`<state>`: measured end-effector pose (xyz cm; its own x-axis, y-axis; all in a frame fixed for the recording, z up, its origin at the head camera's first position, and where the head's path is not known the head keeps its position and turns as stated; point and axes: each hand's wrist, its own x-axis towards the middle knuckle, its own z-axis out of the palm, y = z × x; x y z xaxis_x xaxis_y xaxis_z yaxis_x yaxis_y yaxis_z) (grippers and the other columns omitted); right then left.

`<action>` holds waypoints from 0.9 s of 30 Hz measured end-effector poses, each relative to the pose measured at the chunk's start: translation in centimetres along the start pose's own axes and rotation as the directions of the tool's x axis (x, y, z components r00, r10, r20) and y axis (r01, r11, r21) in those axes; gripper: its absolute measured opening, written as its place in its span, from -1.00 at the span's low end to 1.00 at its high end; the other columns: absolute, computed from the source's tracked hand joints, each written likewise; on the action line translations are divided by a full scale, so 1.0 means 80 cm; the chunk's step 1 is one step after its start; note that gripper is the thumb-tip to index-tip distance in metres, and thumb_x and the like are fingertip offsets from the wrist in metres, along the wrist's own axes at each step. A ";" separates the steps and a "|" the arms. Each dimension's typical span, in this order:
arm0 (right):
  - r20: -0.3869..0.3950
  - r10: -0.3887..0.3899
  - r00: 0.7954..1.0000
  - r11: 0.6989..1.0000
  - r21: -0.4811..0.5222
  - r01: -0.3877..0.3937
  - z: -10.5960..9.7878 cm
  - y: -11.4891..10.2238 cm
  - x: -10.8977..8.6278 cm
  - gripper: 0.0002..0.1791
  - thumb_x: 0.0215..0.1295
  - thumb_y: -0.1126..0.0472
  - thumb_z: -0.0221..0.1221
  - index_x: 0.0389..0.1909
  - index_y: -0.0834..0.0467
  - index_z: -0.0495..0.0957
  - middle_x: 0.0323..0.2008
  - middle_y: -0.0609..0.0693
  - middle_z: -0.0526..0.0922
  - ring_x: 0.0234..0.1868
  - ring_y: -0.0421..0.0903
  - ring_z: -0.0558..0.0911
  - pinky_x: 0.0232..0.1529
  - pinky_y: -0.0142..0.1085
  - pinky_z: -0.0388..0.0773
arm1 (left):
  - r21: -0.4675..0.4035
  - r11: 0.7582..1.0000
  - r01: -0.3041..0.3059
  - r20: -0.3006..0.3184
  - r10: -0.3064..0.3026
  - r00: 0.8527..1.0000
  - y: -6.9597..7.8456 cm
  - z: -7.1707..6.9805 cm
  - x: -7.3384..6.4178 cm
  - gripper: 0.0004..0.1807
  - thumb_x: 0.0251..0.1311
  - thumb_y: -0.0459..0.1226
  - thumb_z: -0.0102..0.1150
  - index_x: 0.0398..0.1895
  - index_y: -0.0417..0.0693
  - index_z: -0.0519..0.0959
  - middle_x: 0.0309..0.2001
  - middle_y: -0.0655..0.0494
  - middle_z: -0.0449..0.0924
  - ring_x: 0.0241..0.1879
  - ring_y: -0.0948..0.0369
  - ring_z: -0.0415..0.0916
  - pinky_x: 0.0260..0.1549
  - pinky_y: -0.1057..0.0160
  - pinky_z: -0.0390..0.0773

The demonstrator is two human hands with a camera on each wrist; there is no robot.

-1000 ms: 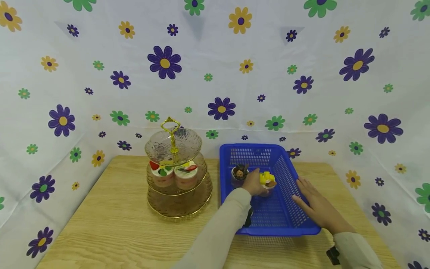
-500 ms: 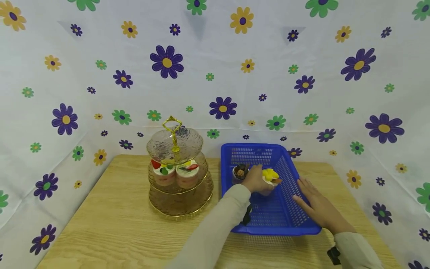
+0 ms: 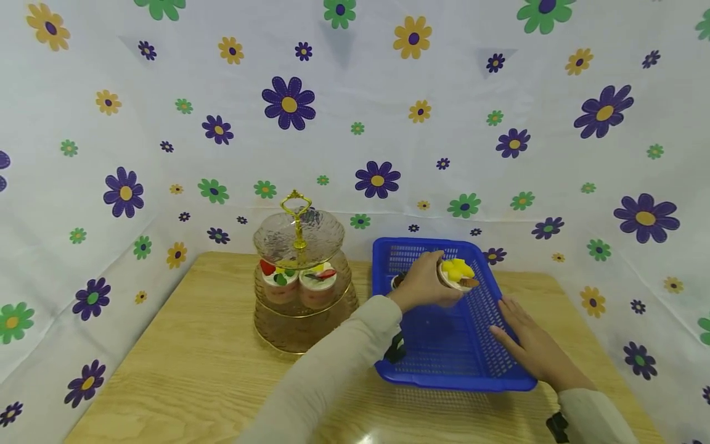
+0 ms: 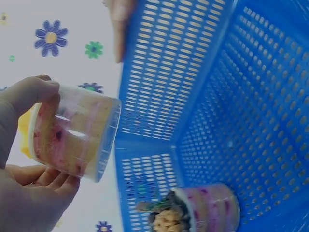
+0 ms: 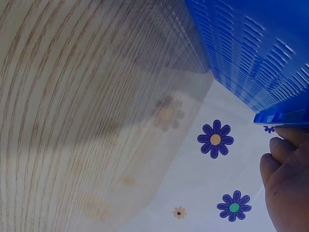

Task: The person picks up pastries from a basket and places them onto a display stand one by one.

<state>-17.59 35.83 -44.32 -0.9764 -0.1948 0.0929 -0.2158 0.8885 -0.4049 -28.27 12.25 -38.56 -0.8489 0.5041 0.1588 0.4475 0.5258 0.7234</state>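
Note:
My left hand (image 3: pixel 424 283) grips a clear dessert cup (image 3: pixel 457 275) topped with yellow fruit cubes and a brown stick. In the left wrist view, thumb and fingers curl round the layered cup (image 4: pixel 72 133), tilted sideways there, its flat base away from the palm. The cup is raised over the blue plastic basket (image 3: pixel 444 351). Inside the basket stands another dessert cup (image 4: pixel 212 208) with a dark topping and a walnut-like piece, mostly hidden behind my left hand in the head view. My right hand (image 3: pixel 524 345) rests on the basket's right rim with straight fingers.
Left of the basket stands a three-tier glass stand (image 3: pixel 274 237) with gold trim and handle. Its middle tier bears two fruit-topped dessert cups, a strawberry one (image 3: pixel 279 288) and another (image 3: pixel 318 290). A flowered cloth (image 3: pixel 327 123) surrounds the wooden table (image 3: pixel 183 345).
My left hand has lifted the yellow-topped dessert cup from the basket's floor, up and slightly right. My right hand stays at the rim. The head view has shifted slightly left.

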 end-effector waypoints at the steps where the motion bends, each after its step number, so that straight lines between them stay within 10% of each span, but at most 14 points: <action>1: 0.000 0.000 1.000 1.000 -0.001 0.000 0.000 0.000 0.000 -0.20 0.48 -0.12 -0.11 0.45 0.37 -0.06 0.47 0.35 -0.12 0.47 0.31 -0.16 0.29 0.34 -0.05 | -0.028 1.000 -0.010 -0.005 0.010 1.000 0.001 -0.005 -0.004 -0.01 -0.10 -0.09 0.49 0.41 -0.15 0.21 0.23 -0.01 0.39 0.11 0.17 0.40 0.07 0.33 0.48; 27: -0.017 -0.030 0.999 1.000 0.004 0.031 -0.002 -0.003 -0.001 -0.24 0.50 -0.07 -0.11 0.44 0.40 -0.04 0.46 0.37 -0.09 0.47 0.30 -0.17 0.26 0.37 -0.02 | -0.356 0.928 -0.108 -0.164 0.052 0.985 0.002 -0.098 -0.107 -0.16 -0.08 -0.21 0.49 0.34 0.01 0.32 0.24 0.10 0.35 0.21 0.15 0.31 0.25 0.03 0.32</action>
<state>-17.49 35.65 -44.10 -0.9692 -0.2147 0.1207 -0.2456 0.8804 -0.4057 -23.16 2.62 -34.54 -0.8589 0.4118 0.3043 0.4074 0.1896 0.8933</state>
